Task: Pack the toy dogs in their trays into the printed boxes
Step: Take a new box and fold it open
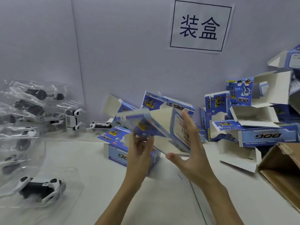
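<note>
Toy dogs [39,188] sat in clear plastic trays along the left edge of the frame, the nearest at lower left, well apart from the hands. Both hands met at centre frame around a blurred printed box [155,127]: the left hand [139,150] pinched its lower left corner with curled fingers, while the right hand [188,153] cupped the right side, thumb under the bottom edge and fingers spread up the panel. Thin card like this probably weighed little and would crease if squeezed, so holding by the folded edges looked wise; the trays seemed flimsy and slippery, best lifted by their rims. More open boxes [243,114] crowded the right of the frame beside a brown carton [282,172], leaving bare table [90,161] at lower centre as the working room.
</note>
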Demonstrator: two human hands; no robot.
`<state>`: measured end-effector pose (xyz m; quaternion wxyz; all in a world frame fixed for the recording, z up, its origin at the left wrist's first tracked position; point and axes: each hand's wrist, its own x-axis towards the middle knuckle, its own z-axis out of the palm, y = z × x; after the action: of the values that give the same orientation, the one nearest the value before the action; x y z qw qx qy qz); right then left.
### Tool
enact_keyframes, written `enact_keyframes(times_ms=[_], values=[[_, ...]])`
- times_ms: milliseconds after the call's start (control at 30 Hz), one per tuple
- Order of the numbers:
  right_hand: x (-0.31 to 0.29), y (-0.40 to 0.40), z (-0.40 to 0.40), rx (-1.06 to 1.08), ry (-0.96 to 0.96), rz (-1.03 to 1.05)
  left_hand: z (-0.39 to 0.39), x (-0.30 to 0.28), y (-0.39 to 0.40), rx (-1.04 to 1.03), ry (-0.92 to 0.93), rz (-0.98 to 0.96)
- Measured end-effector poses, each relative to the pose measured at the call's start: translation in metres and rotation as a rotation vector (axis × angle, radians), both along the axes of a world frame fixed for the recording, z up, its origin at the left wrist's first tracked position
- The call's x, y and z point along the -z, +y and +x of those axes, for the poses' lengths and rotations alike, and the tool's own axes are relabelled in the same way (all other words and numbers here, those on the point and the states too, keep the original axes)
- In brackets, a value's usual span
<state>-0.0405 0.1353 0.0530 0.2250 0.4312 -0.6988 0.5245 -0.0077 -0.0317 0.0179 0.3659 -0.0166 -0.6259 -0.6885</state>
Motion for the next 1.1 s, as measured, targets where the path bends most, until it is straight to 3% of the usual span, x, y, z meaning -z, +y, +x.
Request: enact_keyframes(times_ms=[100,167,300,367,467,567,633,733,900,1100], values=[[-0.005,-0.001,-0.012,0.224,0.235,-0.01,0.002,-0.003,-0.003,0.079,-0.038,0.038],[-0.01,0.0,-0.022,0.257,0.193,-0.095,0.003,0.0,-0.005,0.068,-0.078,-0.049],[-0.019,0.008,-0.041,0.318,0.012,-0.272,0.002,0.015,-0.011,-0.294,-0.297,-0.637],[-0.018,0.012,-0.048,0.297,-0.062,-0.371,0.001,0.02,-0.009,-0.297,-0.377,-0.753],[-0.006,0.016,-0.054,0.21,-0.217,-0.475,-0.004,0.027,-0.011,-0.18,-0.425,-0.703],[0.012,0.018,-0.057,0.071,-0.418,-0.481,-0.007,0.021,-0.016,-0.052,-0.469,-0.433],[0.021,0.013,-0.052,0.013,-0.512,-0.47,-0.006,0.011,-0.019,-0.005,-0.4,-0.176],[0.028,0.001,-0.037,-0.057,-0.539,-0.386,0.0,0.0,-0.019,0.138,-0.165,-0.02],[0.038,-0.022,-0.018,-0.036,-0.404,-0.133,0.008,-0.006,-0.016,0.143,-0.024,-0.077],[0.037,-0.025,-0.013,0.062,-0.321,-0.149,0.015,-0.007,-0.018,0.186,-0.081,-0.12]])
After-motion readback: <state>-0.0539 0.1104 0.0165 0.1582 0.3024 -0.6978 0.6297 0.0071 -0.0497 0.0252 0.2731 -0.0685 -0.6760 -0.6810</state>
